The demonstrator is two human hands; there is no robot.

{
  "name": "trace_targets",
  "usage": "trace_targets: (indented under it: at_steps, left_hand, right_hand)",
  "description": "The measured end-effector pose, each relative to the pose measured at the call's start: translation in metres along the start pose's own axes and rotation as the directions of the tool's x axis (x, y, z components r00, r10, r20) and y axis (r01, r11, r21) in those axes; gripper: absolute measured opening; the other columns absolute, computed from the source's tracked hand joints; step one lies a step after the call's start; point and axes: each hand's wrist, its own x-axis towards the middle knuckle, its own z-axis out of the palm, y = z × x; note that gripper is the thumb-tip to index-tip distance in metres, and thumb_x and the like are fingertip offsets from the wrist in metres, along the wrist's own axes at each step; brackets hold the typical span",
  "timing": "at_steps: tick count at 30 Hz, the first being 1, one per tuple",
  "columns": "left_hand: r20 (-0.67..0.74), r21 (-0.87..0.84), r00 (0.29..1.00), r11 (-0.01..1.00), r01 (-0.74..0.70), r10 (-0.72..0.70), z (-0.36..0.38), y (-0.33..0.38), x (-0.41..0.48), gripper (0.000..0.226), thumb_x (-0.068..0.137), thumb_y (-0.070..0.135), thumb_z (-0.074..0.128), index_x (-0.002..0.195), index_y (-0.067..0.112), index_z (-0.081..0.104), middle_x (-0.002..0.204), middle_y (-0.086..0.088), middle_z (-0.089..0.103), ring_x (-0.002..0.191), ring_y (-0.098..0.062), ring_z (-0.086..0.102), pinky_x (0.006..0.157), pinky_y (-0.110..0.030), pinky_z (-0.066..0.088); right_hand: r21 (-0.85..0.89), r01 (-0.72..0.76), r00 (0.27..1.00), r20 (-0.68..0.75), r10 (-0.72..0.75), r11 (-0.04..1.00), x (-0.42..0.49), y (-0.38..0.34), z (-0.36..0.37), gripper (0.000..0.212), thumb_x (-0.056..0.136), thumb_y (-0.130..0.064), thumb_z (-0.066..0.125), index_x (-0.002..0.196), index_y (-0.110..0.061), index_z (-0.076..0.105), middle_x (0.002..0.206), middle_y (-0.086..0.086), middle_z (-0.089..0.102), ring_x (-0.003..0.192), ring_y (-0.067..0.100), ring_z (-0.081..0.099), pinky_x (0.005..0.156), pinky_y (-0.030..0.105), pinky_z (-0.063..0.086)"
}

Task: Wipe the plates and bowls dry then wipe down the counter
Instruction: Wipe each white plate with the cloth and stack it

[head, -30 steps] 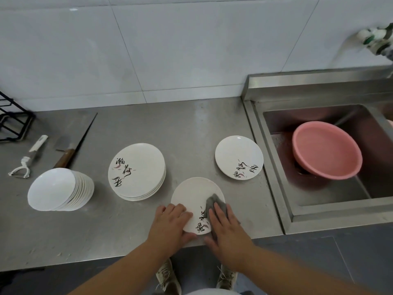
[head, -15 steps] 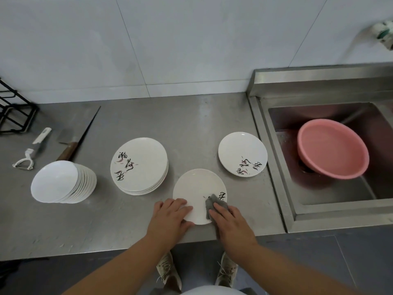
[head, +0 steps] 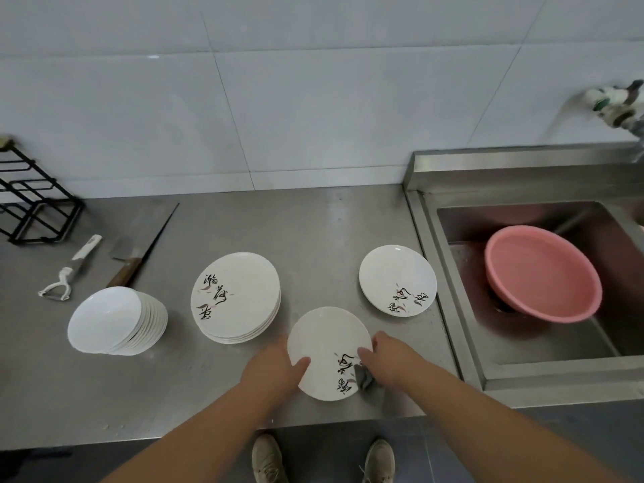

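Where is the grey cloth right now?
In the head view, the grey cloth is tucked under the right hand, against the near right rim of the plate being held, by the counter's front edge.

The desk [head: 331,224] before me is brushed steel, matt and faintly streaked, like the sink [head: 432,245]. The plate [head: 324,346] I hold looks like glazed white ceramic, smooth and glossy; the cloth [head: 367,378] against it is soft grey fabric. The basin [head: 543,277] is smooth pink plastic, the knife handle [head: 123,271] brown wood.
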Motion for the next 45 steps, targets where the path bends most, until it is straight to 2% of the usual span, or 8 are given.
trace_targets:
  at_steps: [14,20,23,28,32,39,43,45]
  left_hand:
    - [-0.028,-0.440,0.992,0.893,0.100,-0.125,-0.052,0.055,-0.019,0.070,0.094,0.069,0.050,0.139,0.018,0.038,0.124,-0.004,0.060,0.109,-0.026,0.059,0.093,-0.037,0.045]
    - [-0.208,-0.835,0.967,0.542,-0.098,-0.145,-0.112,0.092,-0.041,0.030,0.105,0.050,0.039,0.127,0.034,0.052,0.126,-0.008,0.063,0.110,-0.027,0.062,0.098,-0.043,0.050]
    - [-0.081,-0.987,0.985,0.147,-0.059,-0.150,-0.138,0.098,-0.034,0.031,0.107,0.027,0.052,0.138,0.028,0.050,0.133,-0.003,0.065,0.118,-0.025,0.065,0.082,-0.039,0.059]
    - [0.005,-0.992,0.999,-0.129,0.011,0.048,-0.172,0.102,-0.030,0.035,0.106,0.004,0.046,0.140,0.009,0.054,0.129,-0.013,0.070,0.117,-0.033,0.067,0.067,-0.039,0.063]
    - [-0.068,-0.981,0.987,-0.191,-0.040,0.144,-0.195,0.106,-0.036,0.032,0.102,0.000,0.049,0.130,0.012,0.057,0.129,-0.014,0.070,0.104,-0.031,0.073,0.069,-0.046,0.063]
    - [-0.193,-0.971,0.958,-0.180,-0.156,0.211,-0.220,0.118,-0.045,0.042,0.090,0.002,0.057,0.131,0.015,0.056,0.128,-0.012,0.071,0.103,-0.030,0.073,0.072,-0.046,0.063]
    - [-0.207,-0.973,0.943,-0.155,-0.171,0.261,-0.223,0.128,-0.050,0.051,0.088,0.004,0.060,0.137,0.016,0.054,0.131,-0.016,0.069,0.108,-0.035,0.071,0.080,-0.052,0.063]
    - [-0.212,-0.975,0.927,-0.127,-0.181,0.309,-0.224,0.132,-0.055,0.052,0.089,0.005,0.060,0.139,0.016,0.052,0.131,-0.018,0.068,0.111,-0.038,0.070,0.082,-0.054,0.062]
  right_hand:
    - [0.636,0.079,0.961,-0.255,0.112,0.768,-0.036,-0.034,-0.037,0.044,0.108,-0.057,0.028,0.115,-0.021,0.053,0.111,0.002,0.058,0.109,0.026,0.056,0.101,0.043,0.046]
    - [0.786,0.466,0.854,-0.520,0.029,0.406,-0.083,-0.067,-0.100,0.014,0.103,-0.008,0.049,0.095,-0.010,0.060,0.072,0.001,0.061,0.065,0.012,0.057,0.055,0.023,0.045]
    - [0.725,0.564,0.806,-0.588,-0.070,0.395,-0.094,-0.072,-0.116,0.022,0.087,-0.006,0.050,0.095,-0.022,0.063,0.073,0.012,0.055,0.064,0.020,0.047,0.051,0.030,0.041]
    - [0.505,0.600,0.742,-0.641,-0.196,0.620,-0.108,-0.081,-0.141,0.038,0.082,-0.019,0.055,0.111,-0.043,0.059,0.072,-0.004,0.061,0.058,0.023,0.053,0.053,0.038,0.048]
    - [0.471,0.576,0.717,-0.684,-0.136,0.668,-0.114,-0.090,-0.156,0.030,0.094,-0.014,0.057,0.107,-0.040,0.059,0.071,-0.002,0.070,0.060,0.019,0.064,0.060,0.037,0.056]
    - [0.549,0.777,0.579,-0.815,-0.008,0.310,-0.136,-0.117,-0.182,0.027,0.106,-0.009,0.051,0.108,-0.031,0.067,0.081,-0.009,0.070,0.068,0.008,0.060,0.063,0.025,0.049]
    - [-0.079,0.807,0.289,-0.811,-0.508,0.586,-0.137,-0.123,-0.181,0.045,0.109,-0.038,0.040,0.152,-0.025,0.047,0.155,-0.015,0.049,0.148,0.011,0.039,0.119,0.025,0.031]
    - [-0.460,0.546,0.306,-0.668,-0.678,0.700,-0.127,-0.125,-0.178,0.073,0.108,-0.061,0.020,0.165,-0.015,0.025,0.172,0.000,0.020,0.161,0.028,0.001,0.129,0.045,0.004]
